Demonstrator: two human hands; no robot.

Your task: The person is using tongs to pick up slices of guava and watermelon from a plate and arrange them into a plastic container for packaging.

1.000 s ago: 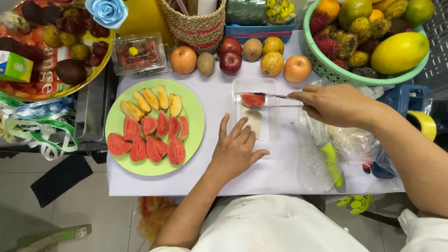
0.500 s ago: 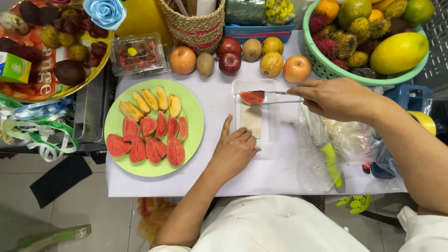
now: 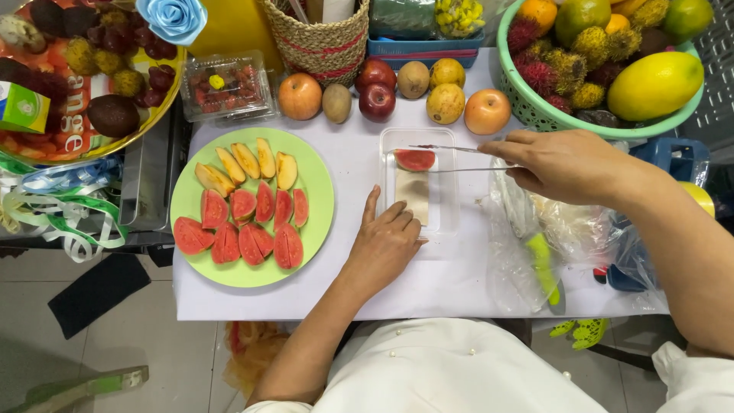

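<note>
Two packages sit far left: a clear berry punnet (image 3: 224, 86) and a green-white carton (image 3: 21, 108). On the white surface (image 3: 352, 160), right hand (image 3: 569, 164) pinches metal tongs (image 3: 459, 158) gripping a red guava slice (image 3: 415, 159) inside the clear rectangular tray (image 3: 447, 191). Left hand (image 3: 384, 243) lies flat, empty, fingers on the tray's near edge.

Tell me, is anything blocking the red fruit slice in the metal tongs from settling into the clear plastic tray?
Nothing visible does. The red fruit slice, gripped by the metal tongs in the right hand, is over the far end of the clear plastic tray. The left hand rests at the tray's near edge, clear of it.
</note>
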